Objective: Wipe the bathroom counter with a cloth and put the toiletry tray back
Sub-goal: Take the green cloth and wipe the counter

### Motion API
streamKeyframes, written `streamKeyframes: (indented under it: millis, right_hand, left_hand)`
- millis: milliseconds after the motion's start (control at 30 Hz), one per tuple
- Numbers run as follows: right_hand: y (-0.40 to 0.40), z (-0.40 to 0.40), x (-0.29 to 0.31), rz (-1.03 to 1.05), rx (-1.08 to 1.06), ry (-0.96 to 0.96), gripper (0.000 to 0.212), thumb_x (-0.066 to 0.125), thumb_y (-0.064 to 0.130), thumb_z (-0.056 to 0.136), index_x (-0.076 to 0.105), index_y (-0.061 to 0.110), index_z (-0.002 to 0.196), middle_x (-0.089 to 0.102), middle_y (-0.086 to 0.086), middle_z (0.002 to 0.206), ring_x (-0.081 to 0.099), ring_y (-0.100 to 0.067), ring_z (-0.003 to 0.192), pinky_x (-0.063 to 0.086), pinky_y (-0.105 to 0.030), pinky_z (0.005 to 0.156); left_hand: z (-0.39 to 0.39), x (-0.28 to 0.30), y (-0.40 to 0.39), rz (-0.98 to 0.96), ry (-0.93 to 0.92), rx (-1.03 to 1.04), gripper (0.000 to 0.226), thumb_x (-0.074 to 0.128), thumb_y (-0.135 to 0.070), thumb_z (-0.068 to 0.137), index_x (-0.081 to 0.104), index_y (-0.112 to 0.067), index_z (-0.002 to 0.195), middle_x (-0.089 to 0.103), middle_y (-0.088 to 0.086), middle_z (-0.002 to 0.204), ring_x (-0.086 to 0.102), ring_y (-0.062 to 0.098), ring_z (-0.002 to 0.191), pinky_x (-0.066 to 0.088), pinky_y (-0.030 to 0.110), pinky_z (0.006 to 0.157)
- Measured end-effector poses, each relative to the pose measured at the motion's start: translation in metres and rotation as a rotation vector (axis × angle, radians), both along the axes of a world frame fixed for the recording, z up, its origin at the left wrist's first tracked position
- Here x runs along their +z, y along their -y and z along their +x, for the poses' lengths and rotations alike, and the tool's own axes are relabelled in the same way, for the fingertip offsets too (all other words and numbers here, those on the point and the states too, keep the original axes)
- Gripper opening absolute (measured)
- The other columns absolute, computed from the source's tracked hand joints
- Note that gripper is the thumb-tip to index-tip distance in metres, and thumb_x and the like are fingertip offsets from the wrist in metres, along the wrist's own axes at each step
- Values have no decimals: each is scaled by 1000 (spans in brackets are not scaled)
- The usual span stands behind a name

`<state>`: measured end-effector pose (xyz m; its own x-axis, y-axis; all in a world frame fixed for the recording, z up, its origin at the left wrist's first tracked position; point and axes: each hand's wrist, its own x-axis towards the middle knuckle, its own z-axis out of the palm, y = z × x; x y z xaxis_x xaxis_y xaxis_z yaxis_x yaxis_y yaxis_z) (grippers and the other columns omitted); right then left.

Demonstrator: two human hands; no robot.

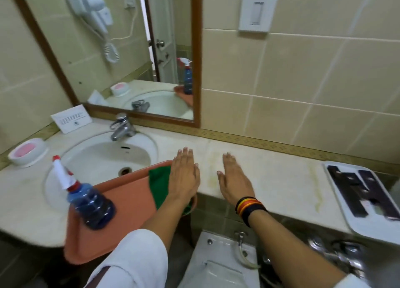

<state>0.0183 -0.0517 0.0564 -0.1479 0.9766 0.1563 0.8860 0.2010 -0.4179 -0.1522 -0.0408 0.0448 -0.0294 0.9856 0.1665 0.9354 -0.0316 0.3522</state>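
Head view: both hands are held flat, fingers stretched out, nothing gripped. The left hand is laid over the edge of a green cloth on an orange tray, which is parked across the sink with a spray bottle on it. The right hand is spread over the bare counter. The white toiletry tray is seen at the far right end

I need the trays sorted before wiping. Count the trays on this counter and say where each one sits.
2. An orange tray lies partly over the sink, holding the spray bottle and green cloth. A white tray sits at the counter's right end, partly cut off.
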Motion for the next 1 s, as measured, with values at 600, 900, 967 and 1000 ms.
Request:
streamKeyframes:
  millis: [600, 900, 967, 1000]
  right_hand:
    - [23, -156, -56, -276, -20, -155, 44, 52, 1, 84, 70, 15, 122, 53, -9, 130, 48, -31, 122, 45, -35, 106]
    - [25, -14, -14, 41, -265, -335, 45, 52, -2, 90, 65, 12, 131, 51, -6, 135, 43, -22, 125, 33, -21, 108]
    - [26, 37, -17, 48, -351, -296, 45, 52, -3, 90, 65, 11, 131, 51, -8, 136, 44, -24, 126, 35, -24, 109]
    - [28, 60, -20, 35, -388, -275, 45, 52, -3, 89, 65, 10, 131, 51, -8, 136, 44, -25, 126, 36, -25, 110]
  left_hand:
    - [-111, -39, 6, -188, 431, 223, 44, 69, -3, 78, 72, -11, 121, 74, 12, 117, 69, 30, 110, 55, 44, 98]
    - [37, 11, -21, -7, 780, -32, 40, 73, -4, 84, 70, -14, 123, 71, 5, 117, 70, 20, 97, 62, 42, 90]
    - [92, 3, -30, -36, 813, -109, 42, 74, -4, 85, 69, -14, 125, 67, 4, 121, 68, 18, 102, 62, 41, 93]
    - [115, -5, -32, -69, 815, -146, 43, 75, -5, 86, 68, -15, 127, 65, 3, 123, 67, 18, 104, 61, 42, 94]
